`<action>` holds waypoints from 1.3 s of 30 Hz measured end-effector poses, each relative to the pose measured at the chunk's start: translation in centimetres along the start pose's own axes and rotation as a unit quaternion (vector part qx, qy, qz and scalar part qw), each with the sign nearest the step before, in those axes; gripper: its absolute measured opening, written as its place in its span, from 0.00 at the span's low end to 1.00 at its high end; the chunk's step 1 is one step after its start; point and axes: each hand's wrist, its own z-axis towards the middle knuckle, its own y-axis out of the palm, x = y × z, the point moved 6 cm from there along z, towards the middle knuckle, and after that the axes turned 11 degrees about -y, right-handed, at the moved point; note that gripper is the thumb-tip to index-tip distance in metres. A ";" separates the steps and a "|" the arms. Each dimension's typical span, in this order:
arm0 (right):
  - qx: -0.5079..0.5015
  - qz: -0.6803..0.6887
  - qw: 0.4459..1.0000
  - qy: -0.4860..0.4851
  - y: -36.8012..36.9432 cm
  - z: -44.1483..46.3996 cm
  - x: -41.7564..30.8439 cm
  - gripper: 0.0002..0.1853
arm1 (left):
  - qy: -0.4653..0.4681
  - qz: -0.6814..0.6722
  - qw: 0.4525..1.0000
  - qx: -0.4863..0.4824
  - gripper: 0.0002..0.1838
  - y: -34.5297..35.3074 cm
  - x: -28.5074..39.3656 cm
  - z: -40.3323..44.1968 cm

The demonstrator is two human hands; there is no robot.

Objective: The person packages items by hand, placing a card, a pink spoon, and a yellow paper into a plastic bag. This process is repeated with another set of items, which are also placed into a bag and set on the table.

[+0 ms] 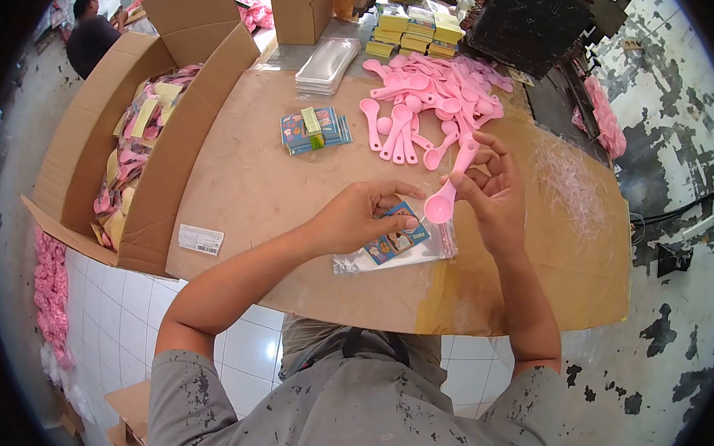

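At the bottom of the frame I see the wearer's grey shirt (347,408), with white tiles (246,342) under the cardboard (273,287) that covers the table. Just right of center, a clear bag (355,265) lies flat on it, with a blue card (396,240) on top. The left hand (361,219) is over the card, fingers bent and thumb at its upper part; I cannot tell whether they pinch it. Right of that, the right hand (494,190) has its fingers closed on a pink spoon (440,209), bowl toward me, above the bag's edge.

A white label (200,240) lies at the cardboard's left, and clear scraps (570,186) spread over its right. Beyond the hands, a banded card stack (315,130) sits left of a heap of pink spoons (440,94). An open box (163,156) of packed goods fills the upper left. Farther up are clear sleeves (326,64), yellow-edged stacks (416,28) and a dark machine (529,26). Grey floor (658,336) with dark patches runs down the right; a capped person (96,36) is at far upper left.
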 end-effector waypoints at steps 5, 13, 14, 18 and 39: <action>-0.004 -0.041 0.999 0.001 -1.4 0.3 0.6 0.25 | 0.024 -0.005 1.000 -0.003 0.21 -0.1 0.0 0.1; 0.059 -0.015 0.998 0.007 -2.3 0.2 0.8 0.22 | 0.035 0.006 0.999 -0.004 0.22 0.2 0.7 -0.4; 0.058 -0.011 0.998 0.005 -2.0 0.1 0.7 0.22 | 0.031 0.012 0.999 0.000 0.23 0.2 0.4 -0.2; 0.025 -0.021 0.999 -0.009 -0.9 -0.3 0.8 0.21 | 0.007 -0.014 1.000 -0.001 0.22 0.4 -0.2 0.1; -0.328 -0.163 0.912 -0.186 4.5 0.3 -5.7 0.06 | 0.021 -0.014 0.990 -0.139 0.27 0.6 1.0 -1.0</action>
